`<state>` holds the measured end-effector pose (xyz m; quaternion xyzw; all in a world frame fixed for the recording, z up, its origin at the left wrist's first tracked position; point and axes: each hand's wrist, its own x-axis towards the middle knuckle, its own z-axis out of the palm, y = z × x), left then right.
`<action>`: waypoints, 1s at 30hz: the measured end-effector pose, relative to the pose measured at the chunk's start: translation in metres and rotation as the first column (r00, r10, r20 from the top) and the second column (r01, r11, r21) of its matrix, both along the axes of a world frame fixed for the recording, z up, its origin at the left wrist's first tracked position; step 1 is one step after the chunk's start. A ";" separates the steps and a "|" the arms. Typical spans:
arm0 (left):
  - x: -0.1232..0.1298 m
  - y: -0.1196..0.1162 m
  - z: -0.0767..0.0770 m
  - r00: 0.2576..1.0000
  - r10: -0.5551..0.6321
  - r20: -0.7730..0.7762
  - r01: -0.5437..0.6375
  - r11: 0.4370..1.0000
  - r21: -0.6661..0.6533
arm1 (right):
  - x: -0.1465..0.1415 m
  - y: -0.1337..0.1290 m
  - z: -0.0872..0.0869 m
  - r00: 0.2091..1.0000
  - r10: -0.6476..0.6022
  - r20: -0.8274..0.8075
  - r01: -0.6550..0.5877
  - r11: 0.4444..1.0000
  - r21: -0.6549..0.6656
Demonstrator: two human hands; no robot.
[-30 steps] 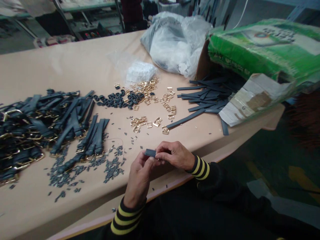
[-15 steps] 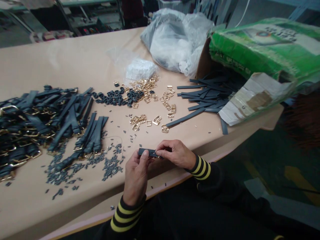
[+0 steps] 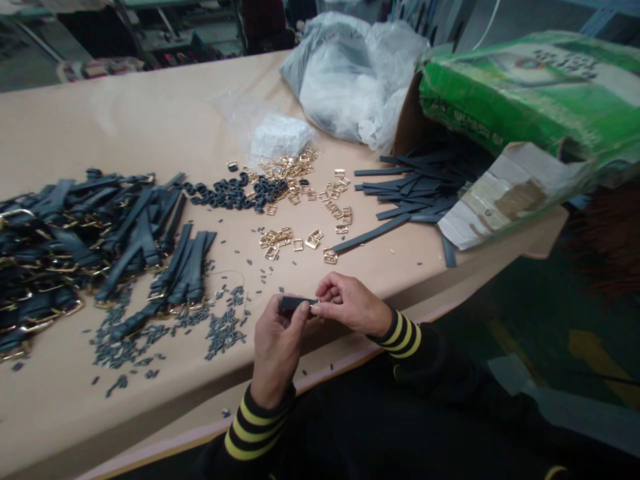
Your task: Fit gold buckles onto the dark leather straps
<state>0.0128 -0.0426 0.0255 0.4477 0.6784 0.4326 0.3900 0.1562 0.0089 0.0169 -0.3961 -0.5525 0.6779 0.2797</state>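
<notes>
Bare left hand [image 3: 277, 350] and right hand [image 3: 350, 305] both grasp a short dark strap [image 3: 295, 304] above the table, its long axis lying roughly level across the view, one end pointing left. The left thumb presses on top, and the right fingers pinch the other end. Around them, small dark keepers [image 3: 223, 333] lie scattered on the beige table [image 3: 125, 113]. Further left sits a heap of buckled dark straps [image 3: 135, 247]. Ahead lie gold buckles [image 3: 314, 239], black loops [image 3: 230, 195] and loose dark strips [image 3: 405, 193]. Beyond stand a plastic bag [image 3: 345, 87] and a green carton [image 3: 515, 93], whose printing is too small to read.
</notes>
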 end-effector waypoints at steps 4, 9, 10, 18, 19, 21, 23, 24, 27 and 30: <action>-0.004 0.000 -0.002 0.997 0.010 0.072 -0.009 1.000 -0.011 | 0.005 0.002 -0.004 0.981 0.047 -0.190 -0.079 0.984 -0.161; 0.004 -0.001 0.002 0.999 -0.039 -0.026 0.040 0.999 0.024 | 0.004 0.003 -0.008 0.980 0.028 -0.199 -0.054 0.990 -0.130; 0.006 -0.002 0.003 0.996 -0.041 -0.077 0.045 0.998 0.052 | 0.003 0.003 -0.008 0.983 0.020 -0.181 -0.042 0.992 -0.116; 0.003 -0.011 0.014 0.901 -0.089 0.425 0.109 0.994 -0.023 | 0.003 0.003 -0.010 0.995 -0.081 0.056 0.076 0.994 0.080; 0.001 -0.011 0.013 0.851 -0.059 0.522 0.098 0.994 -0.048 | 0.003 0.002 -0.009 0.998 -0.056 0.038 0.054 0.996 0.073; -0.002 -0.010 0.010 0.811 -0.005 0.586 0.069 0.994 -0.087 | 0.004 0.001 -0.007 1.000 0.003 -0.022 -0.002 0.999 0.048; -0.002 -0.009 0.007 0.811 0.011 0.585 0.070 0.991 -0.116 | 0.004 0.000 -0.003 0.996 0.057 -0.072 -0.054 0.998 0.039; -0.001 -0.008 0.006 0.803 0.002 0.595 0.093 0.987 -0.129 | 0.004 0.000 -0.002 0.994 0.080 -0.071 -0.076 0.995 0.059; 0.000 -0.007 0.004 0.761 -0.028 0.648 0.188 0.966 -0.179 | 0.005 0.000 0.004 0.991 0.097 0.092 -0.116 0.967 0.229; -0.002 -0.006 0.005 0.721 -0.046 0.691 0.250 0.948 -0.198 | 0.007 0.000 0.007 0.965 0.054 0.258 -0.147 0.924 0.354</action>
